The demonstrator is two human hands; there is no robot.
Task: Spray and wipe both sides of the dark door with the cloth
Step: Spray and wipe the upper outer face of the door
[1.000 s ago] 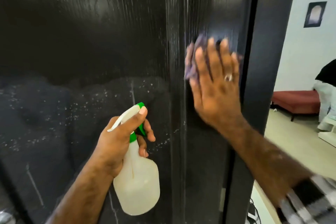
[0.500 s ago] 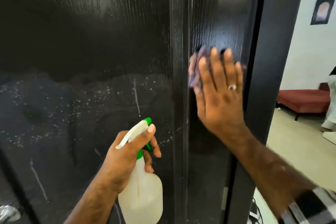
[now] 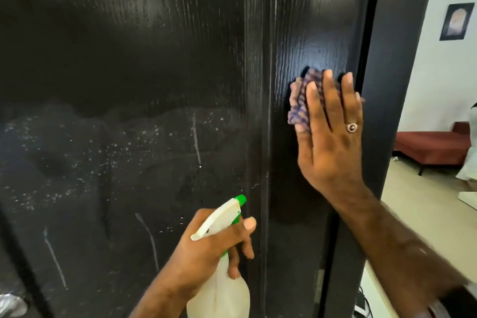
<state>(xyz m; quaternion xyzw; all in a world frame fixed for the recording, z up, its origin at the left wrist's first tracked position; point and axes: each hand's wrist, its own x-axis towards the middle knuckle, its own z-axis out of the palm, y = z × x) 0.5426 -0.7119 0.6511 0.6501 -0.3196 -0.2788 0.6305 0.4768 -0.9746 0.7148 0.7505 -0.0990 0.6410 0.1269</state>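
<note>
- The door [image 3: 124, 59] fills the view; its lower left panel is wet with droplets and runs, while the upper part looks already wiped.
- The left hand [image 3: 206, 245] curls round the neck of the bottle [image 3: 219, 292], thumb over the sprayer head, nozzle aimed at the door. The bottle is translucent white; I cannot tell how much liquid is inside.
- The right hand [image 3: 333, 142] presses the cloth [image 3: 300, 103] flat against the door's right strip, fingers straight and spread, next to the frame [image 3: 402, 85].
- To wipe well, I judge the palm should keep even pressure and run long overlapping strokes along the grain, working down into the wet patch before the runs dry.
- Beyond the frame, a red bench [image 3: 433, 147] stands in the next room.
</note>
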